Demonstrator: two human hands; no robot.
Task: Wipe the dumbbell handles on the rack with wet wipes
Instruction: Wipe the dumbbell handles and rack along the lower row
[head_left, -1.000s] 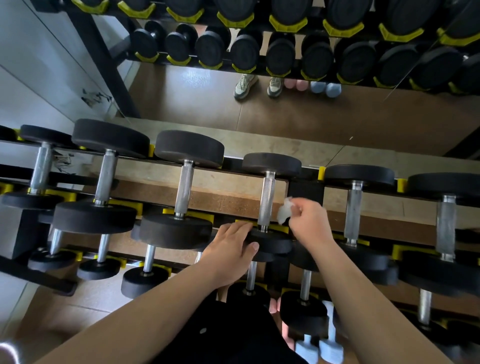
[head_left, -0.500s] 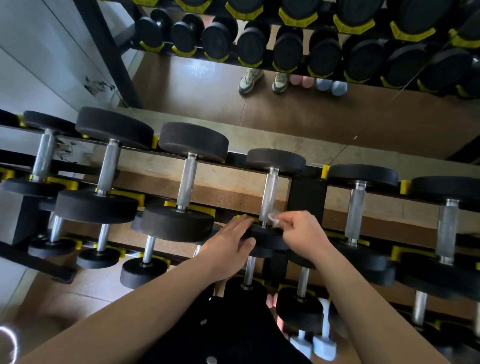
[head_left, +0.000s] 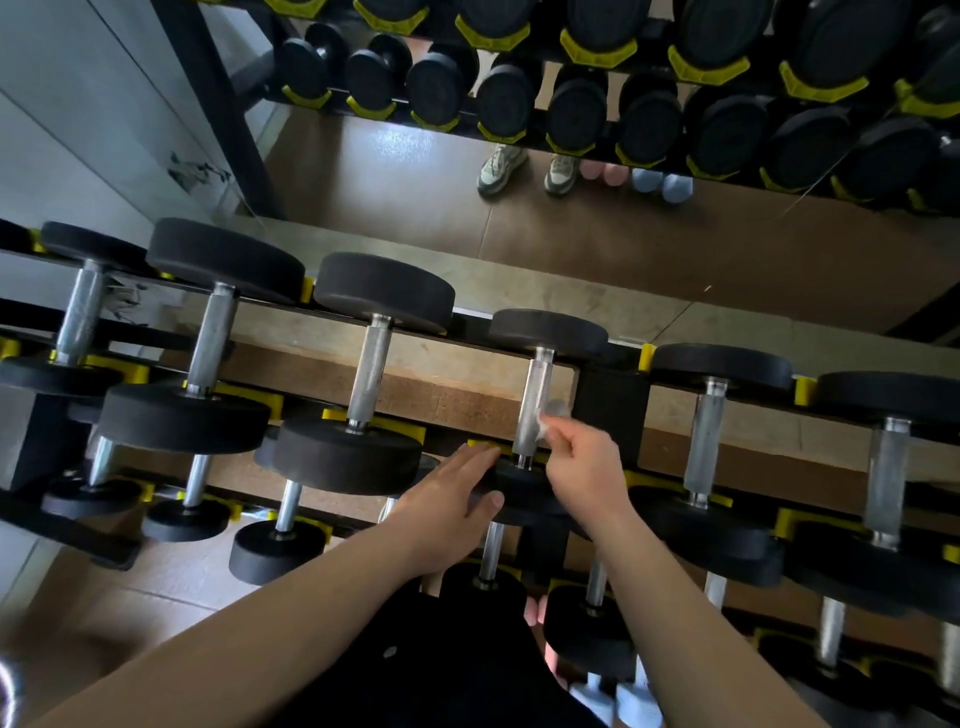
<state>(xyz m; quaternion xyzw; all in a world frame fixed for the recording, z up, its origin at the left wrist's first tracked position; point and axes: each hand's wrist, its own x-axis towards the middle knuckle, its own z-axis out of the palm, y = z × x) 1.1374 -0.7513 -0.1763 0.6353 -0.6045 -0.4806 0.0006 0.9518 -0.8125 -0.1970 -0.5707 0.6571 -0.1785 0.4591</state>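
At centre frame the right hand (head_left: 584, 470) pinches a small crumpled white wet wipe (head_left: 555, 411) between thumb and fingertips and holds it against the right side of a knurled steel dumbbell handle (head_left: 534, 400). The left hand (head_left: 451, 501), fingers straight and close together, rests on that dumbbell's near head (head_left: 522, 491), a matte black rubber disc, with the thumb at its edge. The dumbbell lies on the top tier of a black metal rack (head_left: 612, 410) fitted with yellow plastic cradles (head_left: 647, 356). Larger dumbbells (head_left: 363, 457) with the same rough silver grips sit to its left, and others flank it on the right. Lower tiers hold smaller ones, and pale blue dumbbells (head_left: 631, 699) stand at the bottom edge. A mirror (head_left: 623, 249) across the upper frame reflects the rack and a pair of shoes (head_left: 501, 163).
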